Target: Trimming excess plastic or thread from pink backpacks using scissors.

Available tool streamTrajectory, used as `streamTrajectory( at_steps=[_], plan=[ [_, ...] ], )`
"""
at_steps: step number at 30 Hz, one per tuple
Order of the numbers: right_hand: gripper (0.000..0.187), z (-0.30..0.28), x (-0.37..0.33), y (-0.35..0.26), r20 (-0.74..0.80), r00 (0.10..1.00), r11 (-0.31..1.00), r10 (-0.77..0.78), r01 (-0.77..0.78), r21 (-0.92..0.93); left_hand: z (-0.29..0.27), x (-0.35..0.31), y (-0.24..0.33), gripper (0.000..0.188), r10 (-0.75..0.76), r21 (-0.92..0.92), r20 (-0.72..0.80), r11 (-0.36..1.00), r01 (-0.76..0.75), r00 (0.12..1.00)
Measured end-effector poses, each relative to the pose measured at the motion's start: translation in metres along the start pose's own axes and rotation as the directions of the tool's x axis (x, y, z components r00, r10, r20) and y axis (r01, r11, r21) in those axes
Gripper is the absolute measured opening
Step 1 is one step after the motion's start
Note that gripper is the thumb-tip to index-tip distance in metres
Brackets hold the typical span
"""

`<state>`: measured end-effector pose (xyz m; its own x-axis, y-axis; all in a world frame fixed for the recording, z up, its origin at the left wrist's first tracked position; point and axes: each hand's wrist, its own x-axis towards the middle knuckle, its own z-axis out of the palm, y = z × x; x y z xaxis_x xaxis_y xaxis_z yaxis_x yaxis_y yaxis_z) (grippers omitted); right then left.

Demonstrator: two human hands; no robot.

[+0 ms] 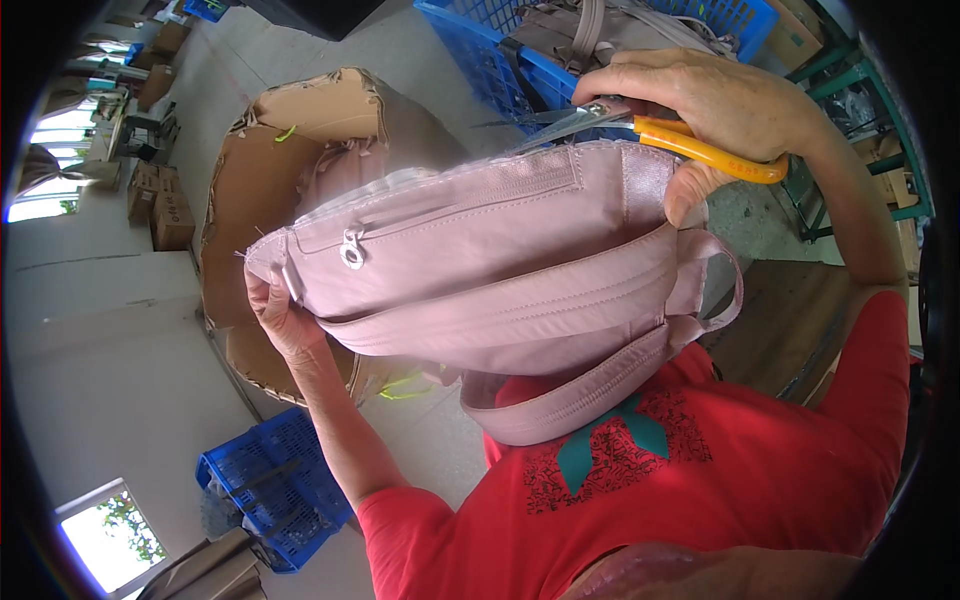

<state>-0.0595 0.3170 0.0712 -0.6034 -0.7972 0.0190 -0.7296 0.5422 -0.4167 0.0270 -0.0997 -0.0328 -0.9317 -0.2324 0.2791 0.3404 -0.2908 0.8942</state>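
Observation:
A pale pink fabric bag point(600, 215) stretches across the view in front of my chest, its raw upper edge turned away from me. On its panel is a zipper with a round ring pull point(351, 250). Wide shoulder straps point(530, 295) hang along the near side. My left hand point(283, 315) pinches the bag's left end. At the right corner, my right hand point(715, 110) grips the bag with the thumb on the near side and also holds scissors point(700, 150) with orange handles. The scissor blades lie along the upper edge, pointing left; their tips are hard to make out.
Beyond the bag stands a large open cardboard container point(235, 210) with pink fabric inside. A blue plastic crate point(470, 50) with more pink bags is at the far right. Another blue crate point(290, 490) sits at the lower left. A green metal rack point(875, 90) rises at the right.

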Motion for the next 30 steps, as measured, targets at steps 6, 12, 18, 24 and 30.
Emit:
streamTrajectory(
  at_steps=[6,12,18,24,30],
  plan=[
    [0.085,-0.01,0.008,-0.007,0.055,0.978,0.972,-0.201,0.206,-0.111,-0.001,0.0,0.0,0.026,0.018,0.02,0.014,1.0,-0.018,1.0],
    [0.051,-0.002,0.012,-0.006,0.027,0.984,0.975,-0.178,0.18,-0.128,0.003,-0.007,0.002,0.024,0.066,0.088,-0.059,0.994,-0.061,0.996],
    [0.04,-0.003,0.008,-0.018,0.009,0.986,0.976,-0.164,0.163,-0.145,0.004,-0.015,0.004,0.024,0.125,0.107,-0.127,0.988,-0.111,0.984],
    [0.051,-0.004,0.02,-0.028,-0.054,0.962,0.945,-0.268,0.251,-0.209,0.014,-0.019,0.01,0.023,0.139,0.11,-0.161,0.986,-0.122,0.977],
    [0.048,0.002,0.025,-0.035,0.026,0.993,0.975,-0.117,0.12,-0.187,0.011,-0.027,0.007,0.023,0.157,0.118,-0.167,0.983,-0.138,0.973]
  ],
)
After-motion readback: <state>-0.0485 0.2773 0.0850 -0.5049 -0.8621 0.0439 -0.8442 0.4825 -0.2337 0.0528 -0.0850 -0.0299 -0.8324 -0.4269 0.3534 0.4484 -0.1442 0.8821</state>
